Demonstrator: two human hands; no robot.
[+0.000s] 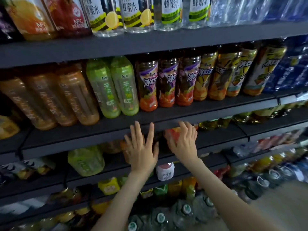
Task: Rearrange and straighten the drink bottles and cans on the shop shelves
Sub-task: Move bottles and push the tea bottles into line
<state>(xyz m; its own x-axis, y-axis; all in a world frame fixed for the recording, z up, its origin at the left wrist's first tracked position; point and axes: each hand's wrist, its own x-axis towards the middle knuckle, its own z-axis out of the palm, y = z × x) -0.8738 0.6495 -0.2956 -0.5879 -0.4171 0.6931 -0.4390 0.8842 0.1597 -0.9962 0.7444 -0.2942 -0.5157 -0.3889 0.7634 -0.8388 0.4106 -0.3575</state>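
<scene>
Drink bottles (115,145) on the shelf under the iced-tea row (168,84) are the job rn; they sit back in shadow below the dark shelf lip (83,139), which is why both arms go in together, hands side by side.

L hand (141,148) is wide open, fingers straight & fanned, holding nothing; it's flat in front of the brownish ones. Can't tell if the palm actually touches them. Prob it's there to steady the row or nudge it back.

R hand (183,142) lies over the red-orange bottle (172,133); fingers spread, only slightly bent, laid on it rather than wrapped round, as far as I can see. Far side of that bottle is hidden. Seems a guiding touch, not a lift.

Green bottle (85,161) to the L stands apart from the rest & looks nearer the front edge, so I'd guess it needs lining up too. Row above looks tidy enough, labels facing out. Straightening down here seems just begun.
</scene>
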